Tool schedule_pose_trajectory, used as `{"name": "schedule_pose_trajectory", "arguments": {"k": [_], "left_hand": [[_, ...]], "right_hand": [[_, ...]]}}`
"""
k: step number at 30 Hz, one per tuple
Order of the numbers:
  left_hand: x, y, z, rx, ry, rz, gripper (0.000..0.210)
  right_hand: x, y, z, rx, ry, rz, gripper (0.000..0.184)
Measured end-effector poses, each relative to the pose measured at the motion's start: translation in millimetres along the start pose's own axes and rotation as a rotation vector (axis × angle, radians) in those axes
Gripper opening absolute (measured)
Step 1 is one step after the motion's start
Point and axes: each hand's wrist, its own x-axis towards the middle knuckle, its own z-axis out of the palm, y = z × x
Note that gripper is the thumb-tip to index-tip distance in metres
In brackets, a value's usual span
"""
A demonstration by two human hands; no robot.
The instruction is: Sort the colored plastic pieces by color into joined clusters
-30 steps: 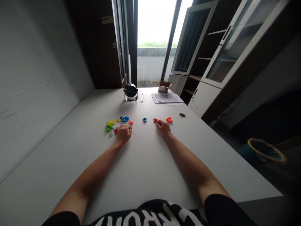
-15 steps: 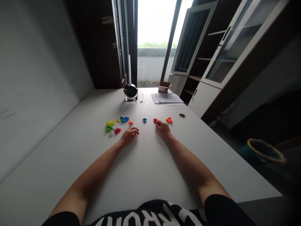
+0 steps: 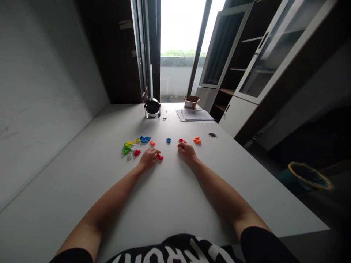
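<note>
Red piece (image 3: 159,157) lies nearer the wearer than the lone blue piece (image 3: 168,140), at the curled left hand (image 3: 148,159); right of blue, the right hand (image 3: 187,151) curls beside red parts (image 3: 181,140). Whether either pinches, I cannot tell. Placing seems underway, calling for light fingertip control.

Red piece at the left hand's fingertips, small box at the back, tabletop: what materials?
Red piece: probably plastic, going by its saturated, even colour; too small to judge gloss.
Small box: looks like cardboard, matt brown with open flaps.
Tabletop: perhaps laminate, smooth white with a soft sheen at its far end; core not visible.
</note>
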Motion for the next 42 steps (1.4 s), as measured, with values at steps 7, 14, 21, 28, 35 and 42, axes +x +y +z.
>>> {"name": "schedule_pose_trajectory", "arguments": {"k": [7,14,21,28,35,42], "left_hand": [[0,4,-2.2,0.054,-0.004,0.030,0.014],[-1,6,-2.7,0.015,0.077,0.054,0.011],[0,13,-6.5,-0.005,0.122,0.151,0.010],[0,21,-6.0,-0.016,0.120,0.191,0.010],[1,15,-3.3,-0.228,0.079,0.001,0.020],[2,12,0.1,-0.520,-0.003,-0.109,0.029]], "right_hand": [[-14,-36,15,0.160,-0.188,-0.097,0.015],[-27,-67,21,0.288,-0.308,-0.117,0.021],[-32,-74,22,0.310,-0.290,-0.053,0.030],[-28,-68,19,0.447,-0.364,-0.056,0.032],[-30,-66,20,0.517,-0.316,-0.089,0.030],[-33,-67,23,0.469,-0.231,-0.123,0.029]]}}
